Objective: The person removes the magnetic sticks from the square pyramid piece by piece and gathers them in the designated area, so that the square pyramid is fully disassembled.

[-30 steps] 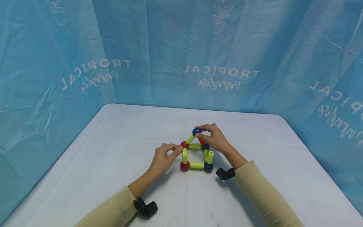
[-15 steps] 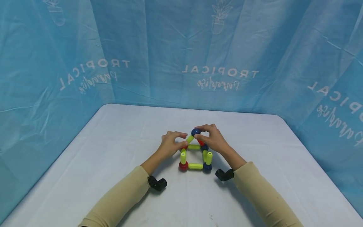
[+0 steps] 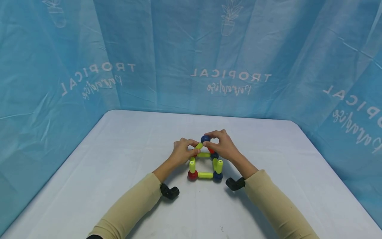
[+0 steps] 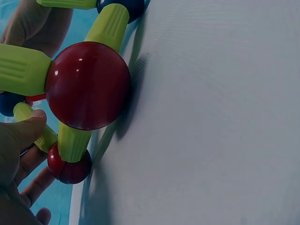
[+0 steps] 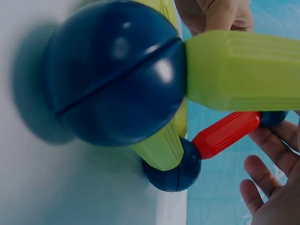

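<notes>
A frame of magnetic rods and balls stands on the table. Its square base has a front-left red ball (image 3: 192, 175), a front-right blue ball (image 3: 218, 176), a back-right blue ball (image 5: 176, 168) and a back-left red ball (image 4: 69, 166). Two yellow-green rods (image 3: 192, 166) (image 3: 219, 166) stand upright on the front balls. My right hand (image 3: 223, 144) pinches the top blue ball (image 3: 205, 139), where a slanted yellow-green rod (image 3: 199, 146) and a red rod (image 5: 227, 134) meet. With thumb and fingers, my left hand (image 3: 180, 152) pinches the slanted yellow-green rod low down, partly hiding the back-left ball.
A white-covered table (image 3: 143, 142) lies beneath the frame. Blue printed sheeting (image 3: 173, 49) hangs behind it and along both sides. Black wrist cameras (image 3: 170, 192) sit on both wrists, close above the table.
My left hand has moved from the back-left red ball up and right onto the slanted yellow-green rod and closed its fingers on it. My right hand stays at the top blue ball.
</notes>
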`<state>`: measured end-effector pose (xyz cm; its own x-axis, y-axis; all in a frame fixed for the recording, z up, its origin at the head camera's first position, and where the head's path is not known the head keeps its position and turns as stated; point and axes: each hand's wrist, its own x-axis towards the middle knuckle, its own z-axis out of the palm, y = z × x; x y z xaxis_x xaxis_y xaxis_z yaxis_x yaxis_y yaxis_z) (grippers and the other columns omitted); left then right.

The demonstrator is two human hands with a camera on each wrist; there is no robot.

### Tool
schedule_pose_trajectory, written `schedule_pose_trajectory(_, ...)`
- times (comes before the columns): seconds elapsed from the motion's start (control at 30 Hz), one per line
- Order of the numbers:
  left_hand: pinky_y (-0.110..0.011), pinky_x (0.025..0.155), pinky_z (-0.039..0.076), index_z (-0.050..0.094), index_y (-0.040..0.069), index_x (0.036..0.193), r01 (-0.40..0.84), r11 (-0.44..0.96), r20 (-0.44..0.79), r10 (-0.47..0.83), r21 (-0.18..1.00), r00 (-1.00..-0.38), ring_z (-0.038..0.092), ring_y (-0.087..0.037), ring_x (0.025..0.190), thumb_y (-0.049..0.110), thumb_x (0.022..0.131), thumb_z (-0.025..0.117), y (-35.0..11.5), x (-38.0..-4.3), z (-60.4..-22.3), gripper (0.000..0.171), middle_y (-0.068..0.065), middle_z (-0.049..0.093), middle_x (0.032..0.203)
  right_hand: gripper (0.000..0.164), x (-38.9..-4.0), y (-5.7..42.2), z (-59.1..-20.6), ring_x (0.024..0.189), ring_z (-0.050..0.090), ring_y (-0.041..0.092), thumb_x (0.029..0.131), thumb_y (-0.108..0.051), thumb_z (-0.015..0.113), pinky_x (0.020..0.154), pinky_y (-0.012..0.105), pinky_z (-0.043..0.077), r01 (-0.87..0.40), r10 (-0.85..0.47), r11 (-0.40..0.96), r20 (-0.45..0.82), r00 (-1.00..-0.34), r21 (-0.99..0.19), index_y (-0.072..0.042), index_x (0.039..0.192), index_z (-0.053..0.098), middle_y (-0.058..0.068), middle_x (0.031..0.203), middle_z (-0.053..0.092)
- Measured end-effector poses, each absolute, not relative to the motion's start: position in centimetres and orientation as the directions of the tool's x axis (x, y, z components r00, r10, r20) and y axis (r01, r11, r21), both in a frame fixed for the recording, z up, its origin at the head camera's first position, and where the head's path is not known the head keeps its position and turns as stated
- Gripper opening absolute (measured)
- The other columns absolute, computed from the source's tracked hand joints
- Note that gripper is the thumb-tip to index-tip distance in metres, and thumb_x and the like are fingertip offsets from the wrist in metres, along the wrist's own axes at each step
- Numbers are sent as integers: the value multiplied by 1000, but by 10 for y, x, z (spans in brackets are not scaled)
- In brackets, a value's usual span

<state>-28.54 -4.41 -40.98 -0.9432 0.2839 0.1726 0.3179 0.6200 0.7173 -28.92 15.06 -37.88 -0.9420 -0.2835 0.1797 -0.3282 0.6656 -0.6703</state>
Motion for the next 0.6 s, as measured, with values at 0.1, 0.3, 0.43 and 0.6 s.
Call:
schedule_pose_trajectory(0.1, -48, 102, 23, 70, 14, 108, 341, 626, 198, 289, 702, -937, 50, -22, 108, 25, 86, 69, -44, -286, -411, 25, -2, 72, 102, 44, -289, 150, -378, 107, 44, 24, 85, -39, 67, 87, 45, 44, -337, -290, 662, 186, -939, -669, -16, 122, 63, 4, 116, 61)
schedule_pose_trajectory(0.3, -47, 101, 24, 71, 14, 105, 367, 635, 239, 281, 680, -930, 52, -21, 102, 25, 85, 69, -44, -286, -414, 23, 0, 73, 99, 42, -289, 148, -378, 104, 44, 24, 85, -39, 67, 85, 42, 43, -356, -297, 667, 204, -933, -655, -16, 120, 64, 3, 113, 63)
schedule_pose_trajectory(0.43, -47, 101, 25, 71, 15, 105, 364, 637, 246, 270, 679, -931, 52, -19, 100, 26, 85, 69, -45, -285, -416, 23, 2, 73, 96, 40, -288, 146, -377, 104, 43, 21, 85, -38, 68, 82, 40, 43, -366, -298, 673, 218, -929, -642, -16, 118, 65, 2, 112, 64)
schedule_pose_trajectory(0.6, -48, 100, 25, 72, 14, 103, 361, 609, 255, 257, 706, -932, 55, -23, 101, 24, 85, 70, -47, -284, -418, 21, 1, 72, 92, 39, -286, 144, -377, 104, 43, 21, 85, -38, 68, 83, 41, 44, -362, -294, 670, 216, -931, -648, -17, 118, 65, 2, 112, 62)
